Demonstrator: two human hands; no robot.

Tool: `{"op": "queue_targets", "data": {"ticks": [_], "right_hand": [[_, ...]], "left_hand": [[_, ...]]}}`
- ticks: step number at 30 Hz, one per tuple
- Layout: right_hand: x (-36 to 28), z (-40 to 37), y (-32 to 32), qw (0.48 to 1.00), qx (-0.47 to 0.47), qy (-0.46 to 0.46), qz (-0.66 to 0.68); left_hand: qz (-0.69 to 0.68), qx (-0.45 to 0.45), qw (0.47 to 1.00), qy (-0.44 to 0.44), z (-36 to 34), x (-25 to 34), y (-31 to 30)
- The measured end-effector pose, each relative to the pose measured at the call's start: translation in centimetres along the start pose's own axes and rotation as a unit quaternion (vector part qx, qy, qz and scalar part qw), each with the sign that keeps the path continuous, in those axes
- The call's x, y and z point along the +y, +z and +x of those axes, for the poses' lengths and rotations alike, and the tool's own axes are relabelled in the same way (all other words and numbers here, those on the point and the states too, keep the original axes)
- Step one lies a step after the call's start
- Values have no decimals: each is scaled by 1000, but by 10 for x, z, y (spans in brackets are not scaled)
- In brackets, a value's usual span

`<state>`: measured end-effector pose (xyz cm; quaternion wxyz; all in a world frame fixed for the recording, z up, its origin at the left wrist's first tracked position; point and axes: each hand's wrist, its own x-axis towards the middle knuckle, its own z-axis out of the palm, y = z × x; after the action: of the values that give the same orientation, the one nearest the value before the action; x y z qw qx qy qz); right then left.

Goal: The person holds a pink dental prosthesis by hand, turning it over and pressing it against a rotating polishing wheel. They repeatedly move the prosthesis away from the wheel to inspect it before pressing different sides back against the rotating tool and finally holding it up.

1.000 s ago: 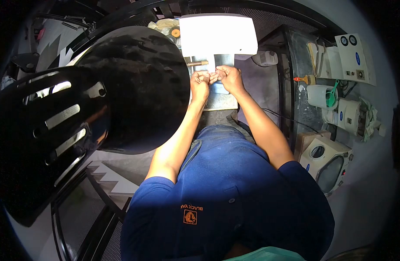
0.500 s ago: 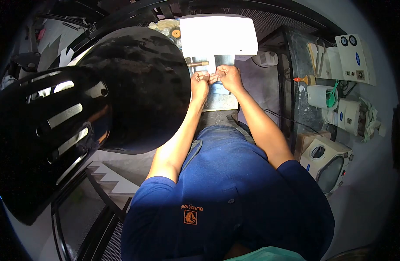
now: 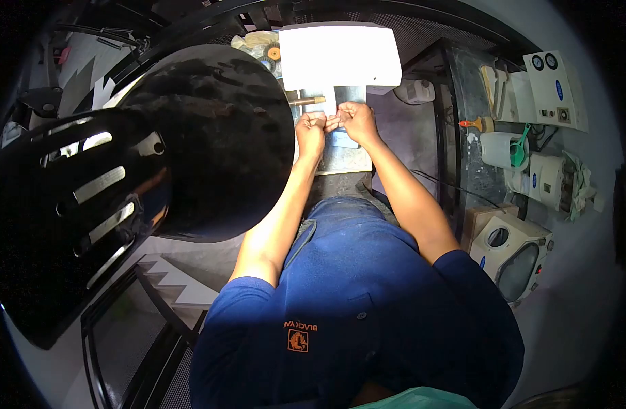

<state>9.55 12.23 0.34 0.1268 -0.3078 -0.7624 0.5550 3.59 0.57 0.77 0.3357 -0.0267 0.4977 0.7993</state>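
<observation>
My left hand (image 3: 311, 134) and my right hand (image 3: 358, 124) meet over a narrow workbench (image 3: 347, 162), fingertips close together. Both are closed in a pinch around something between them, too small and overlit to make out. Just beyond my left hand, a rod with a brass-coloured tip (image 3: 306, 101) points to the right. A blue, flat-looking item (image 3: 344, 140) lies on the bench under my right hand. Behind the hands stands a white boxy body (image 3: 340, 58), washed out by bright light.
A large black lamp shade (image 3: 217, 143) fills the left side, close to my left forearm. Round brushes or wheels (image 3: 273, 52) sit by the white body. On the right, a shelf holds a paintbrush (image 3: 480, 124), a tub with a green scoop (image 3: 520, 151) and several cream-coloured devices (image 3: 517, 255).
The view has shifted very slightly, so the lamp shade and bench appear a little further left. My hands keep the same pinched pose.
</observation>
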Motion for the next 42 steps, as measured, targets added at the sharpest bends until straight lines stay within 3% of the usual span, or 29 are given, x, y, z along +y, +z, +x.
{"op": "queue_targets", "data": {"ticks": [4,9,12,16,42], "right_hand": [[-3,-3,-1,998,7,46,53],[-7,-2,-3,1000,8,-9,0],[-10,-2,-5,999,-8,35,9],[-8,0,-3,1000,-9,1,-8],[-8,2,-5,1000,-23,18,-10]], "left_hand": [[-1,6,1000,-14,-1,2,4],[5,19,1000,-16,-3,6,6],[0,12,1000,-16,-3,3,4],[-7,16,1000,-15,-2,3,3],[-13,18,999,-27,0,2,2]]}}
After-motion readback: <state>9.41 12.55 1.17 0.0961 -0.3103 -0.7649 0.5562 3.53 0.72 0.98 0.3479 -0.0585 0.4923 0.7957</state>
